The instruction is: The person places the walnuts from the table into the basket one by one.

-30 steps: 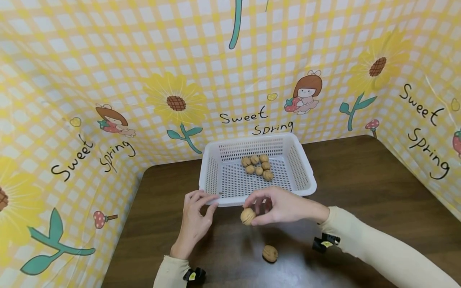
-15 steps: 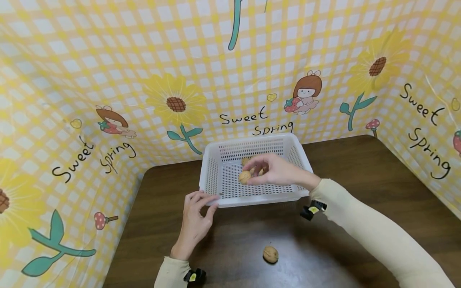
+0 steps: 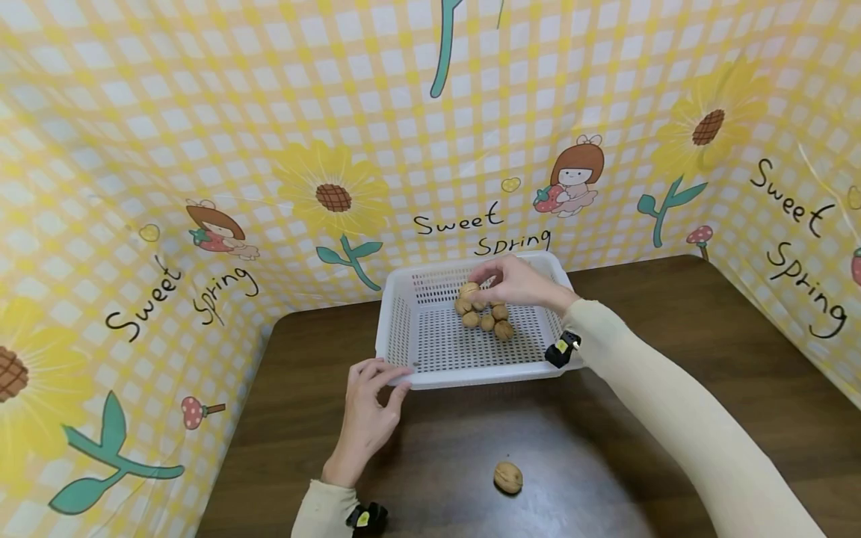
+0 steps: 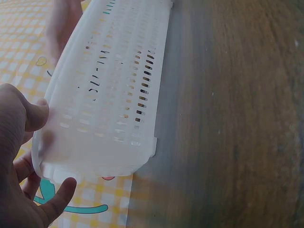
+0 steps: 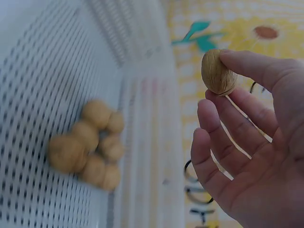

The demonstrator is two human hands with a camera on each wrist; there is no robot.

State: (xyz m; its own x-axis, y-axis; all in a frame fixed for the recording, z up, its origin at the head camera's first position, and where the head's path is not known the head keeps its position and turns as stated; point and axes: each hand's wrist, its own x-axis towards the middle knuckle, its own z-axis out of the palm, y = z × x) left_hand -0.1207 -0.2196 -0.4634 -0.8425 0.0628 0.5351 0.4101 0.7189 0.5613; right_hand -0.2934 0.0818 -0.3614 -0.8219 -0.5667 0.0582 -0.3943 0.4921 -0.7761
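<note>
A white plastic basket (image 3: 484, 375) with slotted walls stands at the back of the table, several walnuts (image 3: 503, 330) grouped on its floor. My left hand (image 3: 368, 411) grips its near left corner; in the left wrist view the thumb lies on the outer side and other fingers are at the rim. Over the far part of the basket, my right hand (image 3: 523, 284) pinches one walnut (image 5: 217, 72) between thumb and fingertips, above the others in the head view. Another walnut (image 3: 507, 477) lies on the table in front of the basket.
The dark wooden table (image 3: 639, 359) carries the basket close to its back edge. Behind and at both sides hangs a yellow checked cloth (image 3: 430, 149) with sunflowers and lettering. Black wrist cameras sit on both sleeves.
From in front of the basket, my right hand has carried the walnut over the rim and toward the basket's far side. My left hand has kept its place at the corner.
</note>
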